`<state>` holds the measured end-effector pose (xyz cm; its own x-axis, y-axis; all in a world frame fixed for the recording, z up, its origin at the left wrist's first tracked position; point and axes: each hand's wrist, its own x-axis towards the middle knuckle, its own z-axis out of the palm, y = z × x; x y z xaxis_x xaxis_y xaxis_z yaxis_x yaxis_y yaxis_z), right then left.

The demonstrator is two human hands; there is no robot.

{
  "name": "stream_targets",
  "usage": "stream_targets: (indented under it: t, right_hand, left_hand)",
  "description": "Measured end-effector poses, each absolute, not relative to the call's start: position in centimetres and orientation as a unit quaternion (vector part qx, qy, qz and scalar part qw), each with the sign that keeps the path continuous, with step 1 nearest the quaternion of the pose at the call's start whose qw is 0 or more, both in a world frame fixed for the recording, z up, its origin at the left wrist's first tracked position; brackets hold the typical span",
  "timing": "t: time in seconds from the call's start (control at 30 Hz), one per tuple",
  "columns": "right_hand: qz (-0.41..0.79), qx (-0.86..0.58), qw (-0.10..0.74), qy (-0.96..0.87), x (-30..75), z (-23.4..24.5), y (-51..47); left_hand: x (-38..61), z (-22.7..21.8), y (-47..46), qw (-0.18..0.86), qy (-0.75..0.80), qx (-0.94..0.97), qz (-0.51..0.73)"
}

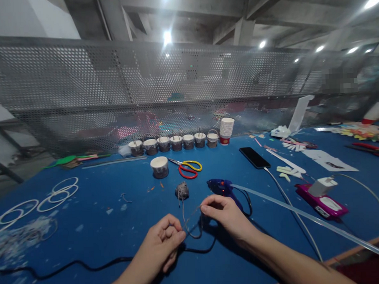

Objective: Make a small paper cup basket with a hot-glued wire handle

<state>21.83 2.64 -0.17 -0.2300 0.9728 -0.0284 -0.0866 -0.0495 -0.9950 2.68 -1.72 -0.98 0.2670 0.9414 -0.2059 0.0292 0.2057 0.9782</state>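
Observation:
My left hand [162, 241] and my right hand [222, 214] each pinch an end of a thin grey wire [190, 230], which hangs in a loop between them just above the blue table [102, 246]. A small grey bundle of the same wire [182, 191] lies a little beyond the loop. Right behind my right hand lies a blue glue gun [221, 186], with a long clear glue stick [306, 218] running from it to the right. A black cable [88, 265] trails left from under my hands.
A single white cup [159, 166] and yellow-and-red scissors [189, 168] lie mid-table. A row of filled cups [176, 142] and a stack of paper cups [226, 130] stand at the back. A phone [254, 157], a charger on a pink box [322, 197] and white rings [56, 194] lie around.

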Motion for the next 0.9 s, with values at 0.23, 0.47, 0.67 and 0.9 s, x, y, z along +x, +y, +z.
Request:
stream_targets:
  t: [0.23,0.47,0.67,0.9]
  right_hand:
    - [0.582,-0.431,0.449,-0.522,21.82,0.09,2.53]
    - [0.577,-0.433,0.447,-0.528,21.84,-0.14,2.61]
    - [0.583,-0.425,0.448,-0.528,21.86,-0.22,2.59]
    - [0.576,-0.427,0.449,-0.533,21.79,-0.42,2.61]
  left_hand:
    - [2.76,-0.89,-2.20,0.601,0.481,0.517,0.376]
    - [2.80,-0.66,-2.21,0.617,0.477,0.504,0.371]
    - [2.85,-0.73,-2.11,0.645,0.480,0.466,0.370]
    - [2.98,-0.56,-2.05,0.677,0.452,0.444,0.374]
